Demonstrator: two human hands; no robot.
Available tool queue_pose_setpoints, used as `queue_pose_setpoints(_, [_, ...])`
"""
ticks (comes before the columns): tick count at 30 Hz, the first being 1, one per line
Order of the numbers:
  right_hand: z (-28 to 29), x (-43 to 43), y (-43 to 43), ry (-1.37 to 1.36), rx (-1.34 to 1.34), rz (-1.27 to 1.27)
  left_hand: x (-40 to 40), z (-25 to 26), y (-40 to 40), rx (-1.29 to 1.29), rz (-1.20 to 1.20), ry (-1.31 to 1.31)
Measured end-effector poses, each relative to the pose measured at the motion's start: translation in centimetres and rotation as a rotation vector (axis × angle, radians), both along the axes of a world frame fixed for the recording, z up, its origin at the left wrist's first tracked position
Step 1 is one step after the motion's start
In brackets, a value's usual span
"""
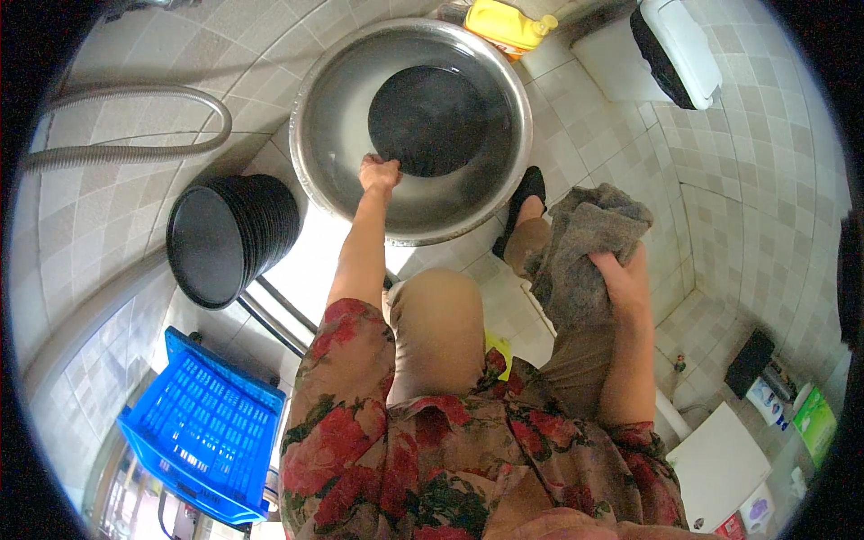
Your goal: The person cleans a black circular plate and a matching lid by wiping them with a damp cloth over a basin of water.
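A wide stainless steel basin [307, 172] stands on the floor before me. In it lies a round black tray [432, 118], apparently in water. My left hand [381, 173] is closed on the tray's near left edge, its fingertips partly hidden. A crumpled grey cloth, like a towel [580, 236], is bunched in my right hand [621, 277], which rests by my right knee. The thumb lies on top of the cloth and the other fingers are covered.
Left of the basin leans a stack of several round black trays [206, 246]. A blue plastic crate [216, 405] stands nearer on that side. Behind the basin is a yellow jug [506, 27]. A grey corrugated hose [135, 154] loops from the left wall. A lidded white bin [682, 50] stands far right.
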State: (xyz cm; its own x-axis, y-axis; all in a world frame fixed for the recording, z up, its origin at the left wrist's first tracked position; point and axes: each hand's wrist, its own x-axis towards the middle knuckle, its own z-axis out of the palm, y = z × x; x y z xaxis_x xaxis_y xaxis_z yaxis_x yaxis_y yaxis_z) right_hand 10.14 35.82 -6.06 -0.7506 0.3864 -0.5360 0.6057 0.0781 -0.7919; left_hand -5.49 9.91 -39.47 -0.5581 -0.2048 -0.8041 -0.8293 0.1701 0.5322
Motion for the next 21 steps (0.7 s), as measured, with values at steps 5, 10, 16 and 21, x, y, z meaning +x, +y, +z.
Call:
queue_pose_setpoints(5, [-0.2,-0.1,-0.4,0.047,-0.021,0.010,0.4,1.8,-2.2,-0.309,-0.028,0.174])
queue_pose_setpoints(10, [-0.3,0.0,0.0,0.032,-0.034,0.019,-0.2,0.9,-6.0,-0.553,-0.136,0.595])
queue_pose_setpoints(16, [0.2,-0.3,-0.1,-0.001,-0.056,0.058,2.8,3.0,-7.7,-0.157,0.212,0.230])
queue_pose_setpoints(21, [-1.7,0.5,0.4,0.063,0.056,0.126,2.5,5.9,-6.3,0.382,0.314,-0.139])
